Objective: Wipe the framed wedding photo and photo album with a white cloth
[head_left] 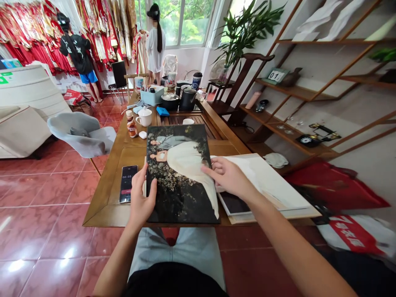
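A dark wedding photo album [182, 194] lies sideways before me, its cover picturing a couple, one in a long white gown, among foliage. My left hand [142, 196] grips its left edge, thumb on the cover and fingers around the side. On the right edge, my right hand [227, 175] holds it with the thumb on top; its other fingers are partly behind. Just left of the album a phone [126, 185] showing a timer lies on the wooden table [105, 202]. Under my right forearm is a large open album with white pages [262, 177].
Behind the album stand a drink bottle [131, 126], a white teapot [144, 116], a small cup [188, 121] and a black kettle [187, 99]. A grey chair [82, 134] is at left, wooden shelves [297, 93] at right. Two people [78, 53] stand near hanging garments.
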The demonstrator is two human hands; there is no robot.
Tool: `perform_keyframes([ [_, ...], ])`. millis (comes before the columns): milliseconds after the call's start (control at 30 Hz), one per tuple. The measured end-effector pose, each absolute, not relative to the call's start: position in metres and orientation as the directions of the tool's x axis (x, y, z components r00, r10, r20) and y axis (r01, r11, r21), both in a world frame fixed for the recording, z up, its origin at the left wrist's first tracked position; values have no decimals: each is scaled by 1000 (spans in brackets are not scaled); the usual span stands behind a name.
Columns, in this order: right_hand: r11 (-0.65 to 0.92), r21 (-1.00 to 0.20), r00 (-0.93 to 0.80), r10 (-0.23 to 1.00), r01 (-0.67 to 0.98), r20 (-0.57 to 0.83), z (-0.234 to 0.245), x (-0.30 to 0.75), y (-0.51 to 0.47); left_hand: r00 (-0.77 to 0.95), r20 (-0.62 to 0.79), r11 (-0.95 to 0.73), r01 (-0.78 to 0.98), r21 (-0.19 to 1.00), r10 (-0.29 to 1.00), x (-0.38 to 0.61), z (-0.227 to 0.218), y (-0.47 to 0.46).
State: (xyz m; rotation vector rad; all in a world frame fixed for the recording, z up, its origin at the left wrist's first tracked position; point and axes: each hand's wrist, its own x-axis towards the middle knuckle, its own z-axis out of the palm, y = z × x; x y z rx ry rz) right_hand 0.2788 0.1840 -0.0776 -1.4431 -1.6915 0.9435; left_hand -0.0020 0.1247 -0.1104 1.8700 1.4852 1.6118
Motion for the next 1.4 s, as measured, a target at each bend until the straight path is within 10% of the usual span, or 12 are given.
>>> perform_keyframes([
  [267,496,-782,21,840,377,543,-26,295,194,-100,760,-732,212,647,643,-9,-42,173],
  [467,638,-399,-185,651,659,736,-51,315,205,165,868,-838,395,377,468,-39,-27,196],
  [833,736,-105,-563,593,669,576,-103,325,225,548,445,-697,646,312,708,-75,-73,200],
  [1400,765,306,-824,529,567,203,-119,290,239,772,229,-800,597,58,593,-71,-122,227],
])
